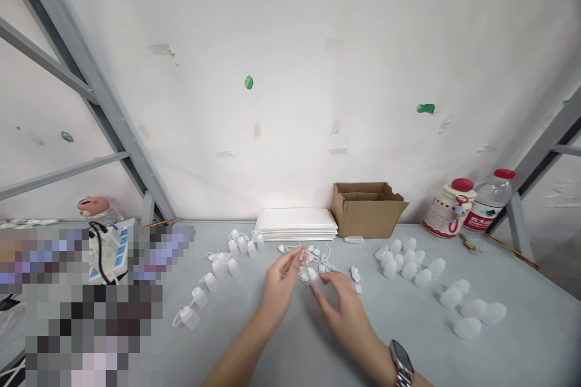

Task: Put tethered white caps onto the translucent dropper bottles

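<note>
My right hand grips a small translucent white bottle between thumb and fingers, its white top tilted toward my left hand. Close beside it, my left hand is closed in a pinch at the bottle's top; what lies between those fingertips is too small to make out. Behind both hands lies a loose pile of white caps with straps. To the left stand several bottles with white caps and looped straps. Several frosted bottles without visible caps lie to the right.
A stack of white packets and an open cardboard box stand against the wall. Farther right are a decorated jar and a red-capped water bottle. A power strip with cables stands left on the grey table.
</note>
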A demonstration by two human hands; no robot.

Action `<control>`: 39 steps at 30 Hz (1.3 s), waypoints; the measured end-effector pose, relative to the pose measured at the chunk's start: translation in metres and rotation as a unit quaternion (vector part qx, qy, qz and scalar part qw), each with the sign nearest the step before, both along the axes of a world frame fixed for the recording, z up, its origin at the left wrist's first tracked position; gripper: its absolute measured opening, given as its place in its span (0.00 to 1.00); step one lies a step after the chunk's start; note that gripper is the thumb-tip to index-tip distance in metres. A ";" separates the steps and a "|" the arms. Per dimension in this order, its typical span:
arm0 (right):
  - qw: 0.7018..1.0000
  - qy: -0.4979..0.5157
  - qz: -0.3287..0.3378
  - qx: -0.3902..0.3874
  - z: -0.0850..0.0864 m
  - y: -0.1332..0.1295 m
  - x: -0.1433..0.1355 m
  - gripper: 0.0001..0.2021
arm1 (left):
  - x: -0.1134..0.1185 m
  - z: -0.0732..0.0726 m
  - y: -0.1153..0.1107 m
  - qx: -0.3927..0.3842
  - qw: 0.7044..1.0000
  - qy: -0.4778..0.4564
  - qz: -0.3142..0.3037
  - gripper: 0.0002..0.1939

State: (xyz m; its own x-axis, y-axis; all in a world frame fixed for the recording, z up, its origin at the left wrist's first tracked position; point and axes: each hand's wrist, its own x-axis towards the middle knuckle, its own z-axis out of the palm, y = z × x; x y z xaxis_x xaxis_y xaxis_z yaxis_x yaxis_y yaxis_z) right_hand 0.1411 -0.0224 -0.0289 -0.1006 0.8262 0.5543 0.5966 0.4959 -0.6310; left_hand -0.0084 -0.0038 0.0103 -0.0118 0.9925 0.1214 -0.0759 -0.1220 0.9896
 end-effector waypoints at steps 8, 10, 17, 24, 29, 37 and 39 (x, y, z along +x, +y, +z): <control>0.996 -0.043 0.033 -0.067 0.032 0.049 -0.028 0.09 | -0.007 -0.028 -0.022 0.494 0.821 0.281 0.062 0.21; 0.991 -0.087 0.066 -0.074 0.033 0.053 -0.054 0.09 | -0.004 -0.032 -0.027 0.548 0.781 0.301 0.017 0.25; 0.976 -0.181 0.105 -0.058 0.016 0.059 -0.134 0.07 | 0.002 -0.032 -0.033 0.539 0.764 0.354 0.025 0.24; 0.967 -0.229 0.097 -0.061 0.010 0.071 -0.152 0.06 | 0.005 -0.021 -0.033 0.569 0.753 0.328 0.034 0.28; 0.957 -0.272 0.079 -0.068 0.017 0.064 -0.143 0.08 | 0.005 -0.016 -0.033 0.588 0.736 0.327 0.077 0.26; 0.924 -0.366 -0.096 -0.048 0.044 0.070 -0.031 0.10 | 0.002 -0.013 -0.011 0.341 0.849 0.283 0.287 0.15; 0.906 -0.390 -0.156 -0.057 0.044 0.080 0.004 0.12 | -0.002 -0.011 -0.003 0.191 0.894 0.299 0.274 0.10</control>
